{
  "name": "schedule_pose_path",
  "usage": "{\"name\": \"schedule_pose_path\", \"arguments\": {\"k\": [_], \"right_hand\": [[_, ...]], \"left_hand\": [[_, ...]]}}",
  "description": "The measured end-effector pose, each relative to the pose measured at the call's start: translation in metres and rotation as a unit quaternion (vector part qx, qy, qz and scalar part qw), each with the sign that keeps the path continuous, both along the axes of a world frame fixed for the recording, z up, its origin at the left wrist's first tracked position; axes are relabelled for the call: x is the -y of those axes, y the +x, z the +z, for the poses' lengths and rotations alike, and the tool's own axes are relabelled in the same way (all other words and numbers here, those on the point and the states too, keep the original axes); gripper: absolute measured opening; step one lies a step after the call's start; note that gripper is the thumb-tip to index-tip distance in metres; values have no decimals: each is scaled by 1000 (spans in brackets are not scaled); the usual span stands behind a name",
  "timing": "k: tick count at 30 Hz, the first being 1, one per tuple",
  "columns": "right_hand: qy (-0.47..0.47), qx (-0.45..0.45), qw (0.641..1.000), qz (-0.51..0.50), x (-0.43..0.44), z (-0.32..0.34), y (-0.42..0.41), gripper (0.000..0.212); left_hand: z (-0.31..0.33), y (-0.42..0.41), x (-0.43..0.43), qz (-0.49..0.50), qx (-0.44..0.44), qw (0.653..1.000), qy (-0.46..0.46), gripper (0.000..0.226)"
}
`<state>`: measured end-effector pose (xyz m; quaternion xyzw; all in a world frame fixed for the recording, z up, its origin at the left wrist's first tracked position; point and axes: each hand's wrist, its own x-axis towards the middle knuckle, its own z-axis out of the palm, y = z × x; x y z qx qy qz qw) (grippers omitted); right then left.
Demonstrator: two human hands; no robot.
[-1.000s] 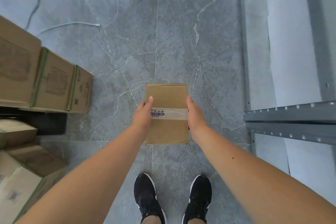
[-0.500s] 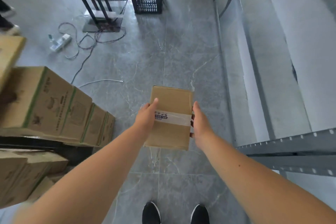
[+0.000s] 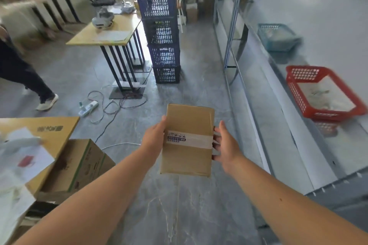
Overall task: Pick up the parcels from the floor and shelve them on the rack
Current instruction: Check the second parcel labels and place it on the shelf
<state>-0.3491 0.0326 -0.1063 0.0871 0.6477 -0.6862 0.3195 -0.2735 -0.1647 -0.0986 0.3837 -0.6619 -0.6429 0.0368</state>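
Grey marbled tile floor [image 3: 179, 211] spreads throughout. Far left stands a pale wooden table on black metal legs [image 3: 111, 34]; beside it, a tall stack of dark blue plastic crates [image 3: 160, 26].

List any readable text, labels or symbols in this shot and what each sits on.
None reads clearly.
Parcel, tape strip: small handling symbols and a line of print, too small to read.
Flat carton: dark logo, blurred.
Green-banded box: faint print, unreadable.
White sheet: red mark, blurred.
Both hands, left and right, hold the parcel.

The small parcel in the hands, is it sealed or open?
Sealed: the small parcel has flat, closed flaps with a tape strip running unbroken across its top.
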Motion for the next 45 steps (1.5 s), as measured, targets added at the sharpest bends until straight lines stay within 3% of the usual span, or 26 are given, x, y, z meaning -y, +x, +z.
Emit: {"name": "schedule_pose_path", "arguments": {"k": [1, 5, 10, 14, 17, 22, 25, 34, 38, 45], "right_hand": [[-7, -9, 1000, -1, 0, 20, -3, 45], [-39, -54, 998, 6, 3, 98, -15, 48], [-64, -124, 990, 14, 5, 188, -22, 45], [-86, -147, 985, 6, 6, 250, -26, 56], [-91, -157, 983, 1, 9, 293, -28, 68], [-120, -169, 978, -16, 1, 351, -21, 73], [-147, -175, 973, -21, -7, 376, -17, 65], [-213, -218, 953, 3, -36, 460, -16, 71], [-200, -255, 946, 16, -42, 482, -10, 67], [-149, -297, 943, 16, -45, 511, -1, 80]], "left_hand": [[19, -2, 1, 1, -20, 1000, -1, 73], [105, -9, -1, -5, -80, 997, -5, 47], [197, -9, -2, -20, -128, 991, -33, 47], [261, -7, -6, -26, -166, 983, -71, 61], [283, -18, 4, -9, -207, 973, -104, 103], [351, -8, -13, 27, -277, 958, -66, 74], [378, -8, -13, 23, -311, 949, -47, 76], [444, 4, -19, 24, -400, 915, -47, 80], [472, 11, -24, 34, -399, 913, -73, 78], [504, 18, -28, 12, -395, 916, -63, 74]]}}
